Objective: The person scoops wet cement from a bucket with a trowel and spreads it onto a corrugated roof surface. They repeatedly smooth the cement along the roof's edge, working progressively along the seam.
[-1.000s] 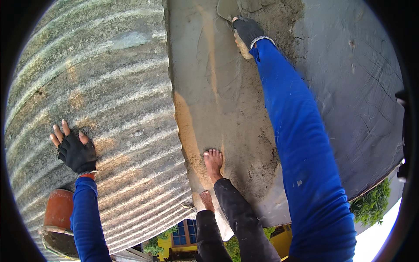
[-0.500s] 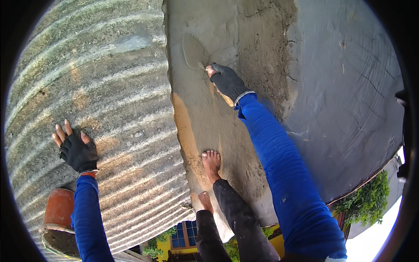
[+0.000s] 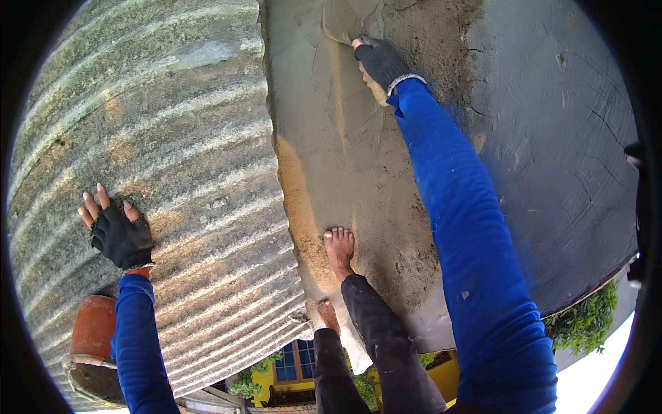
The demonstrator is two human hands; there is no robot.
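Fingers spread, my left hand [image 3: 121,231] in a black fingerless glove rests on the grey corrugated roofing sheet [image 3: 186,124]. My right hand [image 3: 383,61], gloved the same way, is closed round the handle of a trowel [image 3: 341,22] at the top of the view. The trowel's blade is coated in grey mortar and lies against the wet mortar strip [image 3: 303,103] beside the sheet's edge. Part of the blade's outline blends into the mortar. An orange bucket [image 3: 94,328] with grey mortar on its rim lies tilted on the sheet near my left forearm.
My bare feet [image 3: 339,252] stand on the strip next to the sheet's wavy edge. To the right curves a smooth dark grey surface [image 3: 552,138] with fine cracks. Below the roof edge are a yellow house wall, a blue window [image 3: 294,360] and green plants [image 3: 586,317].
My right hand has slid the trowel up and slightly right, farther from my feet, along the mortar. The left hand keeps its place on the sheet.
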